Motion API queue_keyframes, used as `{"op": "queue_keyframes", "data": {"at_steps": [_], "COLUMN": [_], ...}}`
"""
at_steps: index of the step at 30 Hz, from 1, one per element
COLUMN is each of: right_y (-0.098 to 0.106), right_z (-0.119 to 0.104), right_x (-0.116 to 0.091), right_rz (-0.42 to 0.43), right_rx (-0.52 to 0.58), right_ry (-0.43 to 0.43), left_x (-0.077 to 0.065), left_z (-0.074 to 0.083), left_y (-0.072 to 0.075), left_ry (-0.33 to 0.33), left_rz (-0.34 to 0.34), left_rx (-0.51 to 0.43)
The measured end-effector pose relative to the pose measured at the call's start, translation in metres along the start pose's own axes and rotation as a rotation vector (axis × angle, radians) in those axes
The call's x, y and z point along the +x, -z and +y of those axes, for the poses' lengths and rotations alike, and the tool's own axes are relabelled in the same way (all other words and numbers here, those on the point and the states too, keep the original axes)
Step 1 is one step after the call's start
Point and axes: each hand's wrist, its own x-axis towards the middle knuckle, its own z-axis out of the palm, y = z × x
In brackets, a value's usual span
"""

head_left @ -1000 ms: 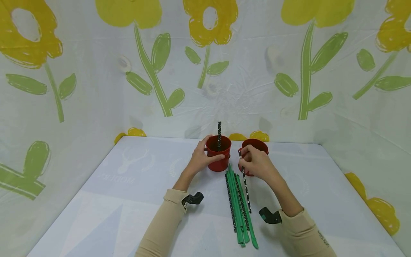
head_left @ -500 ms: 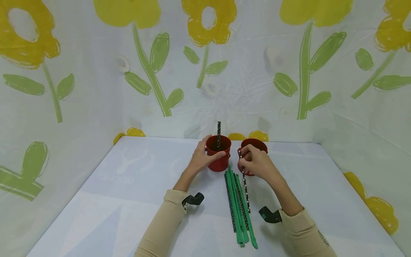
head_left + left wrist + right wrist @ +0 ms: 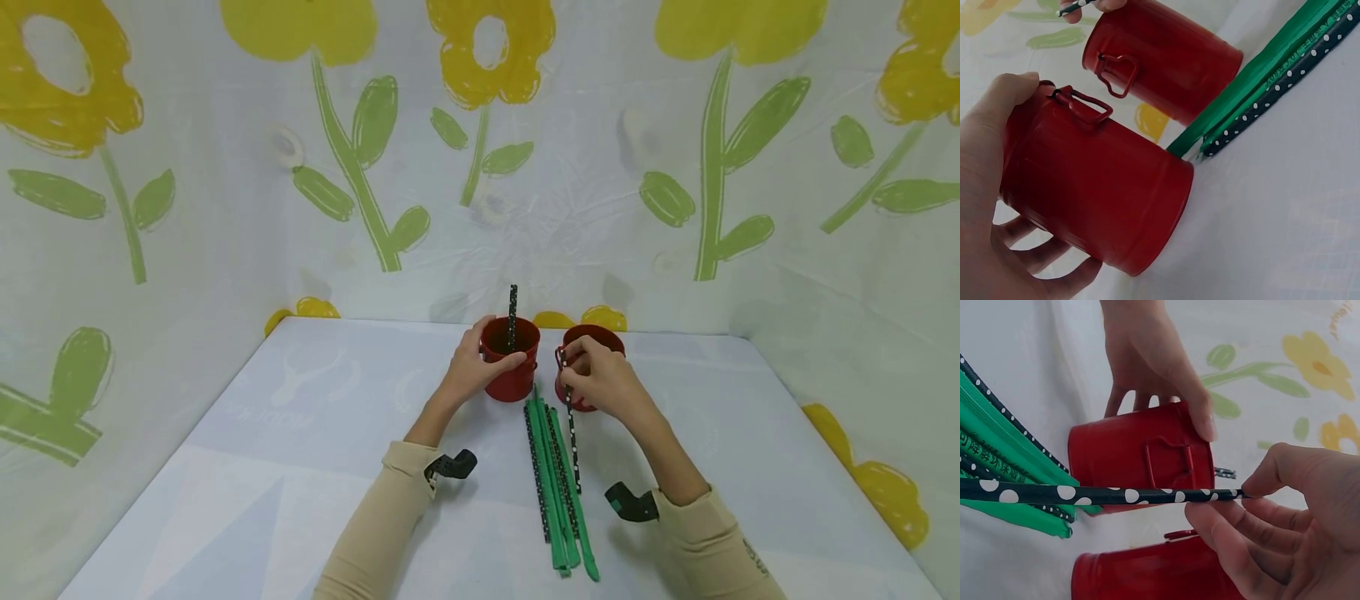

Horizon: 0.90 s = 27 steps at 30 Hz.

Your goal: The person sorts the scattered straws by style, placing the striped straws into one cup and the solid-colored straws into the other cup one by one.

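My left hand (image 3: 468, 372) grips a small red metal bucket (image 3: 1104, 181), thumb on the near side and fingers around the other. A black straw with white dots (image 3: 513, 304) stands up out of this bucket. Between the thumb and fingertips of my right hand (image 3: 600, 379) is another dotted black straw (image 3: 1097, 494), pinched near its upper end and slanting down toward me. That hand is in front of a second red bucket (image 3: 592, 335) on the right, covering part of its rim and wall.
A bundle of green-wrapped straws (image 3: 551, 483) lies on the white table (image 3: 300, 467) in front of the buckets, with several dotted black straws (image 3: 1272, 87) among them. A flower-print curtain (image 3: 570, 183) stands behind the table's far edge.
The straw in my right hand has risen very slightly and hangs a little steeper. My left hand and both buckets keep their places.
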Motion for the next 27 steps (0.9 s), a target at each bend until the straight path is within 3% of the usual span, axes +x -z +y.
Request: {"op": "queue_keyframes", "data": {"at_steps": [12, 27], "right_y": [0.0044, 0.0072], "right_z": [-0.0002, -0.0056], "right_x": [0.0018, 0.0029], "right_rz": [0.163, 0.356], "right_rx": [0.045, 0.237], "right_ry": [0.106, 0.225], "left_x": [0.0022, 0.0038], "left_z": [-0.0051, -0.0073], "left_y": [-0.0025, -0.0036], "left_ry": [-0.021, -0.036], "left_rz": [-0.013, -0.016], "left_rx": [0.008, 0.009]}}
